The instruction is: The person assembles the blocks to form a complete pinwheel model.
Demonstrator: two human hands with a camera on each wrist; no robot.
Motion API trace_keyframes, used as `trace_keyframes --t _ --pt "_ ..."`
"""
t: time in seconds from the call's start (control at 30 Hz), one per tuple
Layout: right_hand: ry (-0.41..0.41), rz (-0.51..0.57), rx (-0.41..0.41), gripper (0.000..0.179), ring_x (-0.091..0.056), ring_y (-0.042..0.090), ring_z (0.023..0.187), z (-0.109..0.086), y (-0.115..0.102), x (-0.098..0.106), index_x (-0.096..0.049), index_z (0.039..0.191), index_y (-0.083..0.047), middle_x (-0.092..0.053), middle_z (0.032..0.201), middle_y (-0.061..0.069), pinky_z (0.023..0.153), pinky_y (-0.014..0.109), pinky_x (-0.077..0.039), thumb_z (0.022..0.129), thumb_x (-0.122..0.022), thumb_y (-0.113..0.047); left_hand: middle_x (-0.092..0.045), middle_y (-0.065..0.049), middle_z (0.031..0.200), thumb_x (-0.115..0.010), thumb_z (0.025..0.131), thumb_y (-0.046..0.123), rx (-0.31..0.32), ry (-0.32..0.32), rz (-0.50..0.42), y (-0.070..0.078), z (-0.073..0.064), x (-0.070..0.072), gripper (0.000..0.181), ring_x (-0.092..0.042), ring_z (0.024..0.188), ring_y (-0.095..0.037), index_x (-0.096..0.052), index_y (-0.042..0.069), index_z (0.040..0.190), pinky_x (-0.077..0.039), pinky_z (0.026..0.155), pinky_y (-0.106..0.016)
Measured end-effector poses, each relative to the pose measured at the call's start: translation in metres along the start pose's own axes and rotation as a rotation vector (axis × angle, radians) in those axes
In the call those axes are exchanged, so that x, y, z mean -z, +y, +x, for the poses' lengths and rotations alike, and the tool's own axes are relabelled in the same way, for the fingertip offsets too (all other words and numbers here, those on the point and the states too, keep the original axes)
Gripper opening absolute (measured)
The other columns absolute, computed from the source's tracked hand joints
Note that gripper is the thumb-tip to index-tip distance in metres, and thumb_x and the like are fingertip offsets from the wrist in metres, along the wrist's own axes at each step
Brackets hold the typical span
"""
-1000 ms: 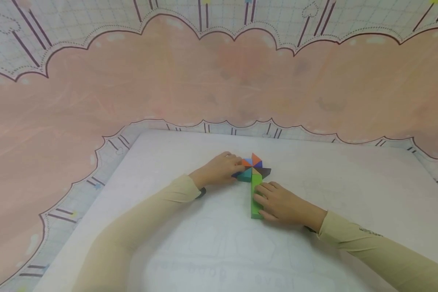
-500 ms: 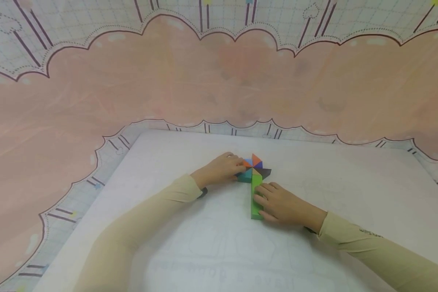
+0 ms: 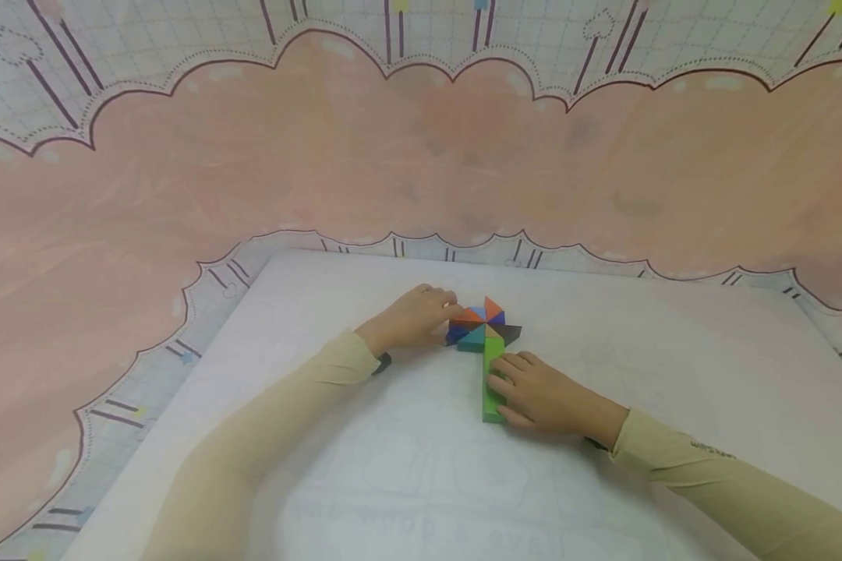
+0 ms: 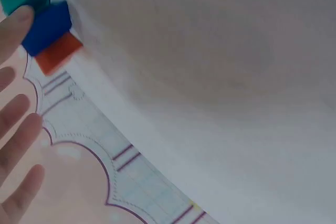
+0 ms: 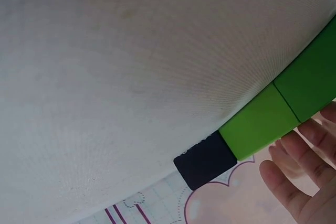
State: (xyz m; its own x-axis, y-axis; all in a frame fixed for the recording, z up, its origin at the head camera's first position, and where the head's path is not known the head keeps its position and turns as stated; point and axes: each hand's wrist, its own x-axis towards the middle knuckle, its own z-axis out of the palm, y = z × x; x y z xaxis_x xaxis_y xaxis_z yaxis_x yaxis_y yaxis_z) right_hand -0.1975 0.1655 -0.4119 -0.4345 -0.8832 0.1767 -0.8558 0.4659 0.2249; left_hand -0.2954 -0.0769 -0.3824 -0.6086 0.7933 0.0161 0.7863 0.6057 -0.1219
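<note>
Coloured blocks lie in a pinwheel shape on the white tabletop, among them an orange block (image 3: 465, 316), a dark blue block (image 3: 456, 335), a teal block (image 3: 472, 342) and a dark brown block (image 3: 510, 333). From its centre a green bar (image 3: 492, 409) runs toward me. My left hand (image 3: 414, 317) is at the pinwheel's left side, its fingers straight and spread in the left wrist view, thumb by the blue block (image 4: 50, 27). My right hand (image 3: 542, 389) rests its fingers on the green bar. The right wrist view shows those fingertips along the edge of two green blocks (image 5: 260, 121).
The white tabletop (image 3: 365, 483) spreads around the blocks, with faint lettering near its front. Behind and to the left hangs a pink cloth (image 3: 393, 156) with scalloped borders. Beige sleeves (image 3: 231, 452) cover both forearms.
My left hand has drawn back leftward from the pinwheel, uncovering the orange and dark blue blocks on that side. My right hand has stayed on the green bar.
</note>
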Motion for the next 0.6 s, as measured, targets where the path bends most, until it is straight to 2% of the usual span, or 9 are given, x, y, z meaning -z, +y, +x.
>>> trace_keyframes --t 0.23,0.43,0.6 --pt "-0.022 0.003 -0.015 0.028 -0.054 0.025 0.108 0.001 -0.001 0.002 -0.054 0.107 -0.011 -0.056 0.114 0.008 0.091 0.041 -0.046 0.089 -0.056 -0.032 -0.060 -0.002 0.117 -0.067 0.086 0.029 -0.036 0.007 -0.006 -0.010 -0.005 -0.006 0.039 -0.057 0.108 -0.018 -0.057 0.018 0.122 -0.041 0.101 -0.037" --pt "-0.010 0.004 -0.005 0.028 -0.054 0.025 0.107 0.001 -0.001 0.002 -0.053 0.107 -0.010 -0.056 0.114 0.008 0.091 0.041 -0.045 0.089 -0.056 -0.031 -0.061 -0.001 0.119 -0.066 0.087 0.030 -0.021 -0.021 0.012 -0.007 0.002 -0.014 0.036 -0.058 0.110 -0.018 -0.058 0.021 0.122 -0.042 0.101 -0.035" --pt "0.000 0.001 -0.001 0.028 -0.054 0.025 0.108 0.000 -0.001 0.002 -0.053 0.107 -0.010 -0.056 0.114 0.008 0.091 0.041 -0.045 0.089 -0.056 -0.031 -0.062 -0.001 0.117 -0.067 0.086 0.031 -0.029 -0.019 0.027 -0.003 0.006 -0.014 0.035 -0.059 0.107 -0.018 -0.059 0.022 0.120 -0.043 0.099 -0.035"
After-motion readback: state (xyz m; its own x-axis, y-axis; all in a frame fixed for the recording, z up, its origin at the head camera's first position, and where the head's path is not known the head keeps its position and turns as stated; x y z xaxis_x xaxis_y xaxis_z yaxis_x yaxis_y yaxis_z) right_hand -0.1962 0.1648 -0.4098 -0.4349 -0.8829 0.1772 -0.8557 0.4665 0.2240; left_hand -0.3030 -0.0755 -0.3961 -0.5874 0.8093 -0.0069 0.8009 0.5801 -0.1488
